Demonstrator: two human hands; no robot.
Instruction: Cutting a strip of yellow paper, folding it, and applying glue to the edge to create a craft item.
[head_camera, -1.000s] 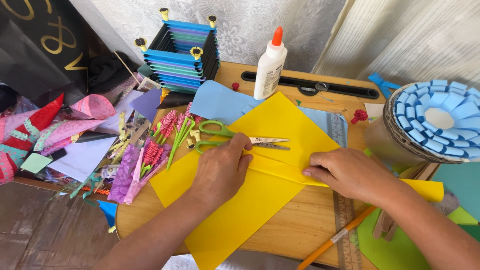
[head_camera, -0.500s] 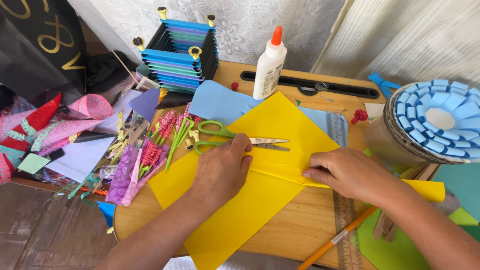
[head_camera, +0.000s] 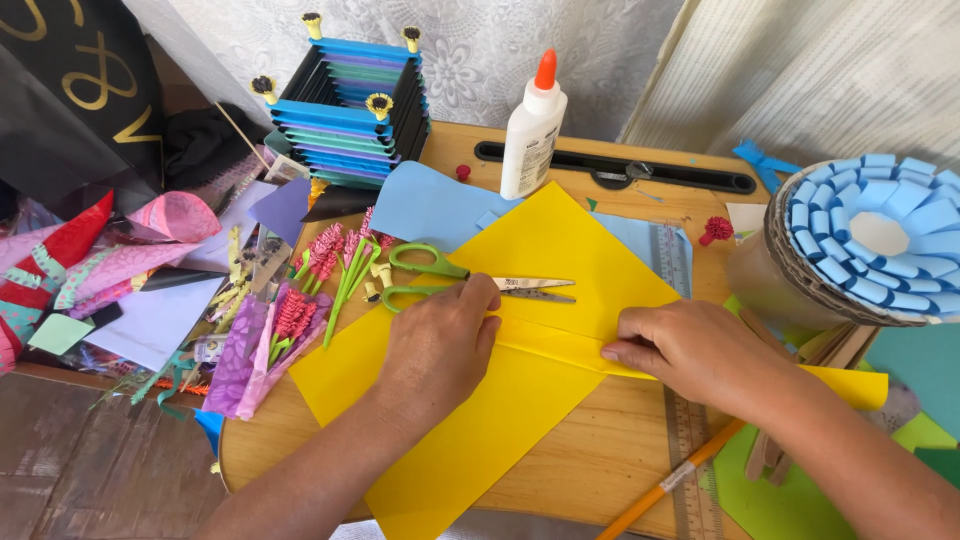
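Nearest the desk's (head_camera: 600, 470) front edge, a yellow sheet of paper (head_camera: 480, 420) lies across the wood, one corner hanging over that edge. A folded band runs across its middle. The left hand (head_camera: 440, 345) lies palm down on the band's left part, fingers flat and closed together, pressing rather than gripping. The right hand (head_camera: 690, 355) presses the band's right part in the same way, fingertips on the crease and nothing clasped. By the front right corner an orange pencil (head_camera: 665, 485) lies slantwise, beside a clear ruler (head_camera: 690, 440) that runs toward the back.

Just behind the left hand, green-handled scissors (head_camera: 440, 278) rest on the sheet, blades pointing right. Left of them, at the desk's left edge, lie pink and purple paper flowers with green stems (head_camera: 320, 290).

Farther back, a light blue sheet (head_camera: 425, 205) pokes out from under the yellow one. A white glue bottle (head_camera: 532, 130) with an orange cap stands upright near the back edge; its label is a pale rectangle on the front. At the back left corner sits a square stack of blue and purple paper frames (head_camera: 350, 110). At the right edge stands a round brown container topped with blue paper loops (head_camera: 870, 235).

Compared with half a second ago, both hands and the sheet lie as they did.
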